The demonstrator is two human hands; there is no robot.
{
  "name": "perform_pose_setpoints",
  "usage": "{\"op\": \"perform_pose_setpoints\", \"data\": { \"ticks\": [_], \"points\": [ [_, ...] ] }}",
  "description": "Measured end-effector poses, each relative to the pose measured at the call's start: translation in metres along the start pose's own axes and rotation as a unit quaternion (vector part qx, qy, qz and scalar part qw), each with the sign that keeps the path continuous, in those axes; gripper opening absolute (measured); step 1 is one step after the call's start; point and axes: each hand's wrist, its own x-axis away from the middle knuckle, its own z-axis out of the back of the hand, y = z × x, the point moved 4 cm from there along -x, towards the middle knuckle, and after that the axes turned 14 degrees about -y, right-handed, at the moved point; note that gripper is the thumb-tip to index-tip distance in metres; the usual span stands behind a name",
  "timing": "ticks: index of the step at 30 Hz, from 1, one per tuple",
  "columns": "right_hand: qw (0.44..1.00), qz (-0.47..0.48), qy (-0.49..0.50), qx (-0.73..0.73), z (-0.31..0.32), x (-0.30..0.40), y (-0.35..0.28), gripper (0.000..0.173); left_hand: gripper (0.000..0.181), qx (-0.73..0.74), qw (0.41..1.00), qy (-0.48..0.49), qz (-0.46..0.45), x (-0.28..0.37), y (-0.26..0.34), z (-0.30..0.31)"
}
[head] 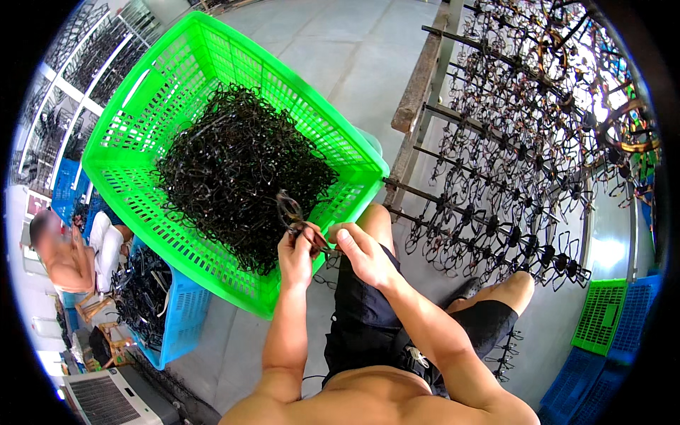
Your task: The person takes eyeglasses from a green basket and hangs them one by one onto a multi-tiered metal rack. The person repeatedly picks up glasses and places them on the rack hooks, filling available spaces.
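Note:
My left hand pinches a dark plastic eyeglass frame, whose rims stick up past the fingertips. The fingers of my right hand meet the near end of the held frame pieces; the exact grip is partly hidden. Both hands are over the near corner of a bright green plastic basket. Inside it lies a large tangled heap of dark eyeglass frames. A few more frames show below my hands, beside my knee.
At right, a rack carries rods hung with many eyeglass frames. A blue basket of dark pieces stands at left, near a seated person. Green and blue crates stand far right. A grey machine is lower left.

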Motion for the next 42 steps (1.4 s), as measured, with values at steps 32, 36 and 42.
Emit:
{"op": "perform_pose_setpoints", "data": {
  "ticks": [32, 36, 42],
  "points": [
    [0.863, 0.007, 0.504, -0.035, 0.142, 0.134, 0.003, 0.032, 0.021, 0.223, 0.931, -0.277, 0.077, 0.005, -0.009, -0.105],
    [0.87, -0.018, 0.493, -0.029, 0.147, 0.134, 0.004, 0.032, 0.021, 0.237, 0.923, -0.29, 0.09, 0.006, -0.016, -0.109],
    [0.836, 0.07, 0.533, -0.108, 0.148, 0.126, 0.023, 0.033, 0.025, 0.183, 0.949, -0.215, 0.138, 0.006, -0.021, -0.123]
  ]
}}
